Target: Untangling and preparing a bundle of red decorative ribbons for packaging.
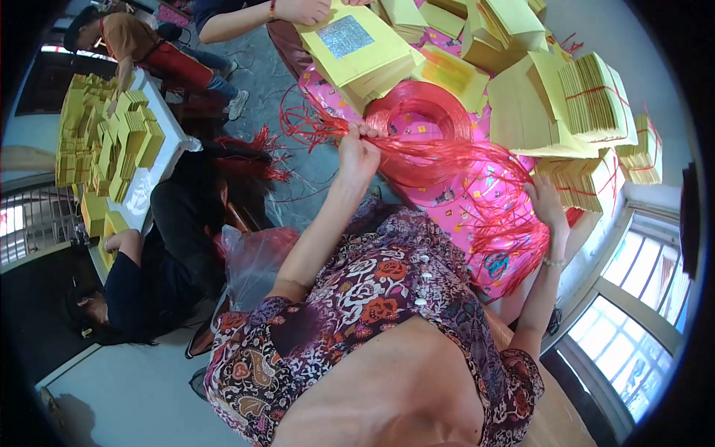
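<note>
A long bundle of red plastic string (pixel 454 153) stretches between my hands above the pink patterned tabletop. My left hand (pixel 359 155) is closed around it near its left end, and loose strands fan out past the fingers. Over at the right, my right hand (pixel 547 200) has its fingers bent around the other end of the bundle, where more strands spill down toward the table edge. Part of that grip is hidden by the string. Behind the bundle lies a thick round coil of red string (pixel 456 112).
Stacks of yellow paper (pixel 521 104) fill the table's far right, some tied with red string. Opposite, another person's hand (pixel 302 10) rests on a yellow stack (pixel 361 56). To the left, two people work by a white table (pixel 160 164) of yellow bundles. A clear plastic bag (pixel 257 264) hangs beside me.
</note>
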`<state>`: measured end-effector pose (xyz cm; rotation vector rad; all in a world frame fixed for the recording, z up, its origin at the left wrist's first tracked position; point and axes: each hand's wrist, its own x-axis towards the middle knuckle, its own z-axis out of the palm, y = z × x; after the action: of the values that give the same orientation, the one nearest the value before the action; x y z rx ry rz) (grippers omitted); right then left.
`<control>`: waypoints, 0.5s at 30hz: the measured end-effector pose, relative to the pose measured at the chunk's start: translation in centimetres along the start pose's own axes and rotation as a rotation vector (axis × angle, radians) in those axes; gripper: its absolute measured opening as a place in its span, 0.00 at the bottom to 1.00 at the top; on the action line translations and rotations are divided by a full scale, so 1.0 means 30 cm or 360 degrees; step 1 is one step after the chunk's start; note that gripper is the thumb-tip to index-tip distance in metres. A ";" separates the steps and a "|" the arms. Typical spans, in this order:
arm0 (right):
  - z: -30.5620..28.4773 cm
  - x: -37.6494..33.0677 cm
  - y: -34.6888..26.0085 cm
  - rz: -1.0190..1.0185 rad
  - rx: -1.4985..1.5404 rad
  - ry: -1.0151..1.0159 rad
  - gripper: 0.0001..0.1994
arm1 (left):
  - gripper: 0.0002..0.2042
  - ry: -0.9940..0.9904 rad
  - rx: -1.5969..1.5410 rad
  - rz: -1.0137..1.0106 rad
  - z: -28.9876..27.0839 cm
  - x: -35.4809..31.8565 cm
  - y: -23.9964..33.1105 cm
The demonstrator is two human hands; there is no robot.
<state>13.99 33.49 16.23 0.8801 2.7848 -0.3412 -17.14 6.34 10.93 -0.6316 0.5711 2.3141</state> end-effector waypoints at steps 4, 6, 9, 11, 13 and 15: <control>-0.129 0.043 -0.411 -0.0424 0.0250 0.0577 0.28 | 0.10 -0.0101 0.0146 -0.0001 0.022 -0.105 -0.074; -0.110 0.060 -0.600 -0.0580 0.0357 0.0642 0.30 | 0.10 -0.0236 0.0293 0.0034 0.041 -0.160 -0.128; -0.021 0.097 -0.745 -0.0787 0.0372 0.0555 0.25 | 0.10 -0.0352 0.0325 0.0033 0.062 -0.209 -0.179; 0.029 0.103 -0.776 -0.0546 0.1206 -0.0023 0.19 | 0.10 -0.0374 0.0294 0.0033 0.083 -0.216 -0.179; 0.072 0.092 -0.773 -0.0486 0.1181 0.0061 0.16 | 0.09 -0.0356 0.0320 -0.0021 0.080 -0.221 -0.178; 0.072 0.077 -0.769 -0.0426 0.1155 0.0144 0.14 | 0.10 -0.0357 0.0402 -0.0044 0.073 -0.220 -0.191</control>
<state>-1.09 15.76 17.22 0.6353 2.8738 -1.4473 -9.41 8.29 15.14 -0.2552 0.7264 2.2015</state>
